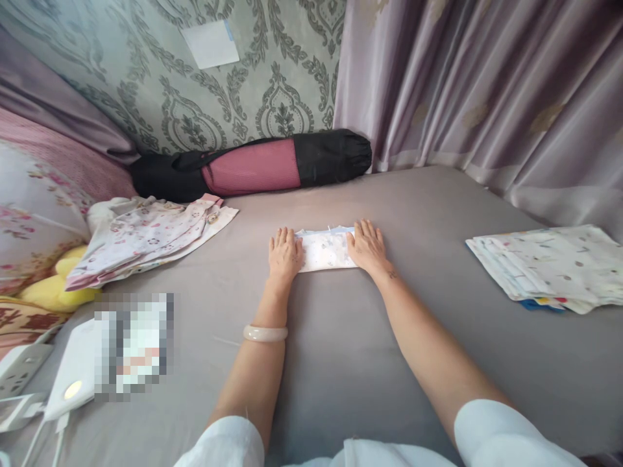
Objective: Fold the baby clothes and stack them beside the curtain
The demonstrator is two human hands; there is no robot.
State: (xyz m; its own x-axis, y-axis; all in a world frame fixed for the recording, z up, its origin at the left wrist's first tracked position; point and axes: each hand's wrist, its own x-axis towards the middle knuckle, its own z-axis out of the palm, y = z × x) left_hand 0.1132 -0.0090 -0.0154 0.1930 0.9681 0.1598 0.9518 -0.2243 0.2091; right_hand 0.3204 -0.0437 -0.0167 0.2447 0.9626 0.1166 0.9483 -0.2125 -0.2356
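A small folded white cloth (325, 250) with a faint print and a blue strip along its far edge lies on the grey sheet (341, 363). It looks like a folded piece of clothing, though its exact kind cannot be made out. My left hand (285, 254) rests flat at its left end, fingers stretched forward. At the opposite end, my right hand (367, 246) lies palm down, its thumb over the cloth. Both hands press lightly on or beside the ends, and neither is closed around it. A pale bangle (265, 333) circles my left wrist.
Patterned folded cloths (549, 263) lie in a stack at right. Printed garments (156, 233) are piled at left, near a yellow plush (61, 285). A black and pink long bag (253, 165) lines the wall. A white power bank (80, 363) with cables sits lower left.
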